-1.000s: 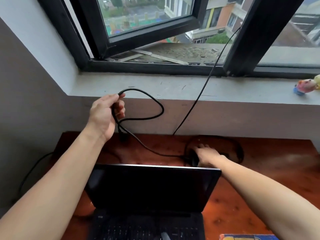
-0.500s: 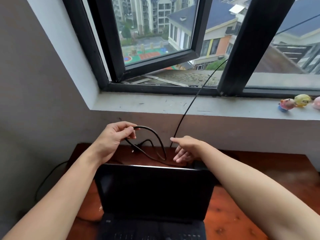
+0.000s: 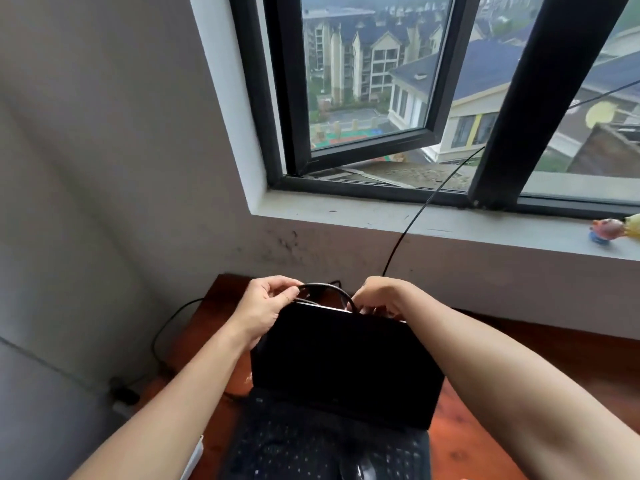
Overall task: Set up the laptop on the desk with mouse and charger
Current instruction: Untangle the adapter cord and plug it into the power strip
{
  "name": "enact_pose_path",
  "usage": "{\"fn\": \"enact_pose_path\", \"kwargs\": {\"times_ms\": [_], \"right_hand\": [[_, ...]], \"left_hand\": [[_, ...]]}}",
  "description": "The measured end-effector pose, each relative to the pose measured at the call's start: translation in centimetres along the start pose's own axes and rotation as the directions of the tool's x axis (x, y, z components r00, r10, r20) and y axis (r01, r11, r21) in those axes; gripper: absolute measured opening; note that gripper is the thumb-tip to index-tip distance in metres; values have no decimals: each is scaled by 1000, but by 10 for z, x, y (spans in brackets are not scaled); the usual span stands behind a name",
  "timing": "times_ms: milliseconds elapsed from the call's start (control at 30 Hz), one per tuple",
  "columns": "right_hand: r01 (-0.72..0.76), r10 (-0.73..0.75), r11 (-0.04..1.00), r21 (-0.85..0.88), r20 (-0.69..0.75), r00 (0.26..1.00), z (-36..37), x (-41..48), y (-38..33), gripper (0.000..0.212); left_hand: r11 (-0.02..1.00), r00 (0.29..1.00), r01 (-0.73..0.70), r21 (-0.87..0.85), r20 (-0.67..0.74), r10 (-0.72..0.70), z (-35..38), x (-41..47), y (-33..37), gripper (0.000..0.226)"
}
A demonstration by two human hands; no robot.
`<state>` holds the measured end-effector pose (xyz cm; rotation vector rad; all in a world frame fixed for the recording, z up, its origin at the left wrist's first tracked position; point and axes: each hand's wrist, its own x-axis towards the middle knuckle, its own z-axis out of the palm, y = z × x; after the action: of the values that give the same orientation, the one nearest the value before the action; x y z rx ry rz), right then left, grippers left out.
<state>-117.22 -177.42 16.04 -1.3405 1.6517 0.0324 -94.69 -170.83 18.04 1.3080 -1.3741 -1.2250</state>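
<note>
The left hand (image 3: 266,306) pinches the cable (image 3: 325,286) loop just over the laptop (image 3: 346,362) screen, by the desk's (image 3: 554,358) far edge. The right hand (image 3: 379,294) grips the other end, fingers curled.

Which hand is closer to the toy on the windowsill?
Right. The right hand is below and left of the toy; the left hand is further left, past the cable.

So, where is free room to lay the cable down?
Bare desk right of the laptop. Window sill bare left of the toy figures, but a thin wire crosses it. Crowded behind the laptop: left hand, right hand and black cable.
</note>
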Motion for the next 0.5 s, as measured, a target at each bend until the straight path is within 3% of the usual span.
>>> {"fn": "enact_pose_path", "kwargs": {"times_ms": [100, 200, 300, 367, 400, 500], "right_hand": [[59, -10, 943, 326, -150, 989, 13, 3, -2, 12], [155, 9, 855, 494, -314, 949, 17, -4, -11, 15], [272, -19, 673, 688, -352, 936, -1, -24, -38, 30], [367, -97, 625, 689, -398, 912, -18, -40, -59, 28], [406, -146, 659, 633, -422, 895, -25, -48, -69, 25], [511, -298, 702, 496, -447, 843, -31, -56, -112, 22]], "left_hand": [[996, 1000, -10, 91, 25, 8, -1, -11, -1, 17], [974, 1000, 1, 228, 23, -6, -13, -16, -3, 14], [932, 999, 33, 361, -27, -25, -45, -8, -5, 16], [879, 992, 103, 465, -117, -54, -71, 5, -7, 18], [861, 988, 128, 492, -144, -64, -82, 10, -8, 22], [872, 994, 106, 479, -57, -89, -114, 38, -8, 48]]}}
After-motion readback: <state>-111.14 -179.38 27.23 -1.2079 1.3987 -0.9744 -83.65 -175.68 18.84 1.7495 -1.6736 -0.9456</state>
